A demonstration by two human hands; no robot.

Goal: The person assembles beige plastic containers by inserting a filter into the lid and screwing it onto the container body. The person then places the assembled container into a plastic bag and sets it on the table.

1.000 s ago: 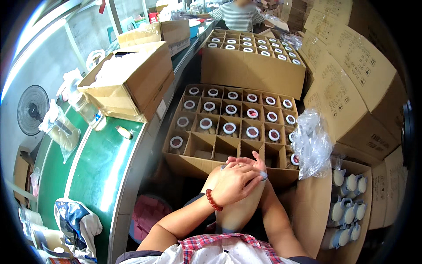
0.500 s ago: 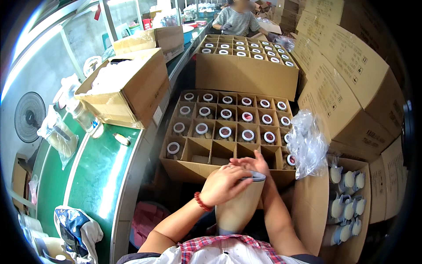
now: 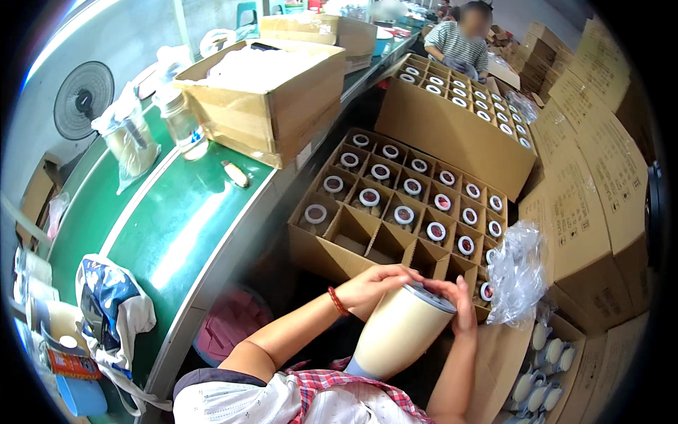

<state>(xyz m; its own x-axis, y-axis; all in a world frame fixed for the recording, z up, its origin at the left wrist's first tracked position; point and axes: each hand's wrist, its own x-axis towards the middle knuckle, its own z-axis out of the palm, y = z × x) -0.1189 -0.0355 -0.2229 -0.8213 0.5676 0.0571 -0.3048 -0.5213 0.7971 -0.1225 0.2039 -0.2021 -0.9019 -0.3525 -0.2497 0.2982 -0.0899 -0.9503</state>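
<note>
A cream, tapered jug [image 3: 399,331] with a grey-blue top and base leans to the right in front of my body. The fingers of my left hand [image 3: 381,284] lie closed along the near left side of its grey-blue top [image 3: 432,298]. Around the far right edge of that top curls my right hand [image 3: 455,302], its fingers reaching over it. Between them the two hands hold the jug by its upper end; part of the top is hidden under the fingers. Just beyond stands a divided carton [image 3: 332,258] of glass jars [image 3: 368,198] with white-rimmed lids.
At the right, clear plastic bags [image 3: 519,272] lie against the carton, above an open box [image 3: 494,367] of similar jugs. A second jar carton [image 3: 452,145] and a person [image 3: 459,42] are farther back. The green bench [image 3: 162,212] runs along the left, holding a cardboard box [image 3: 247,116].
My view has turned, so the surroundings sit differently in the picture. The jug leans more to the right, and my hands have shifted from over its top to both sides of it.
</note>
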